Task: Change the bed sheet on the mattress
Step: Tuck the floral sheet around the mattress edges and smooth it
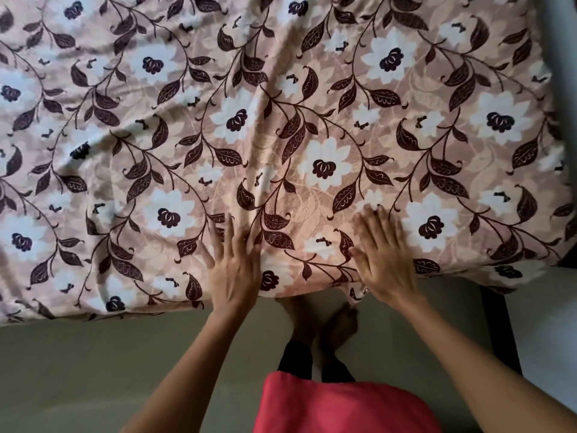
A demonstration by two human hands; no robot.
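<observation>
Pressing flat, both hands (309, 270) rest on the floral sheet (281, 120).

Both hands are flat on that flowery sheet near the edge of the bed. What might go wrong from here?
1. The floral sheet has long creases running up from between the left hand and the right hand; smoothing from only this spot may just push them further up.
2. The near edge hangs loose over the side, so sliding palms could drag it off line.
3. Bare feet stand right beneath that hanging edge and might catch it.
</observation>
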